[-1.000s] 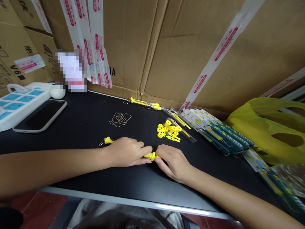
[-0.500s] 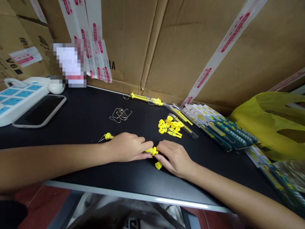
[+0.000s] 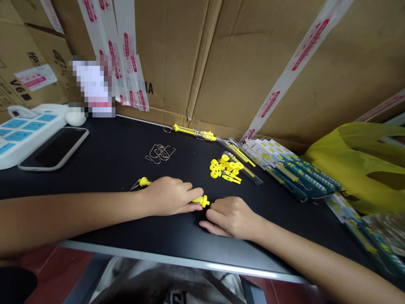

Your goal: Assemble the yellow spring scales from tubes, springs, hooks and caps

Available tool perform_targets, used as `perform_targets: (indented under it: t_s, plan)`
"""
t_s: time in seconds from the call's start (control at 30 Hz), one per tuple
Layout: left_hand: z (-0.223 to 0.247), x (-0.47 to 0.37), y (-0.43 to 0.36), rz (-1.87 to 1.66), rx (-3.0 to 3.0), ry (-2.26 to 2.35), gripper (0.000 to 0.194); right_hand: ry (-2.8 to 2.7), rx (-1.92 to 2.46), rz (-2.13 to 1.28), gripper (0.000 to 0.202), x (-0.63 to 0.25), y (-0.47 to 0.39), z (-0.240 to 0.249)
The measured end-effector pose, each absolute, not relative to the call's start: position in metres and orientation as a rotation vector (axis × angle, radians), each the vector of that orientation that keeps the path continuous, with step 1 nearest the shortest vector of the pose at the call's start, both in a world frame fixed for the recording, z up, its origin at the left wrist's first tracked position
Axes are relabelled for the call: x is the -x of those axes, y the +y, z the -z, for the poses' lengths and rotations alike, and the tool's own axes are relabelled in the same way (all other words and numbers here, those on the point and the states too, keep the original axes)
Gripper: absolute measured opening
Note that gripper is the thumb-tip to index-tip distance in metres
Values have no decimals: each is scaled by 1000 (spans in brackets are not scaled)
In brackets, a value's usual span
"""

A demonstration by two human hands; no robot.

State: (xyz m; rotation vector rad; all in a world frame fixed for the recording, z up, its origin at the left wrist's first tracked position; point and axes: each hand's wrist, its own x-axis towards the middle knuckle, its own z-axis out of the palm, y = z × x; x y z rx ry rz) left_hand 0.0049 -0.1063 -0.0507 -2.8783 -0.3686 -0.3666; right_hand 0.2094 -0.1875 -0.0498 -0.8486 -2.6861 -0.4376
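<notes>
My left hand (image 3: 173,195) is wrapped round a yellow tube (image 3: 198,199) with a metal hook (image 3: 134,185) at its left end; the middle of the tube is hidden under the fingers. Just right of the tube's capped end, my right hand (image 3: 232,217) rests low over the black table with its fingers curled together. Whatever those fingers hold is hidden. Beyond the hands lie a pile of small yellow parts (image 3: 233,165) and a tangle of wire hooks (image 3: 160,153).
Yellow hooked tubes (image 3: 186,129) lie along the back edge by a cardboard box (image 3: 253,55). Packaged cards (image 3: 284,164) and a yellow bag (image 3: 335,160) are at right. A phone (image 3: 55,147) and a power strip (image 3: 28,131) sit at left.
My right hand has moved slightly down, away from the tube's end, and its fingers have curled. The loose yellow piece beside it is now out of sight. My left hand has stayed in place.
</notes>
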Motion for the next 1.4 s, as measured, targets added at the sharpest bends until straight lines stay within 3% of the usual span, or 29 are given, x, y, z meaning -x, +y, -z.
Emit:
perform_targets:
  t_s: [0.3, 0.5, 0.8, 0.97, 1.2, 1.4]
  plan:
    - [51, -4, -106, 430, 2853, -351, 39, -2263, 1639, 512, 33, -233, -162, 55]
    - [52, -5, -106, 534, 2864, -347, 30, -2302, 1830, 390, 33, -230, -159, 57]
    - [48, -6, -108, 505, 2898, -436, 28, -2303, 1718, 354, 15, -232, -156, 58]
    - [48, -6, -107, 509, 2907, -412, 25, -2257, 1695, 400, 20, -233, -158, 55]
    - [50, -7, -107, 479, 2854, -388, 22, -2509, 1170, 155, 35, -223, -174, 52]
    - [49, -7, -106, 497, 2868, -350, 19, -2547, 1214, 95, 26, -216, -175, 55]
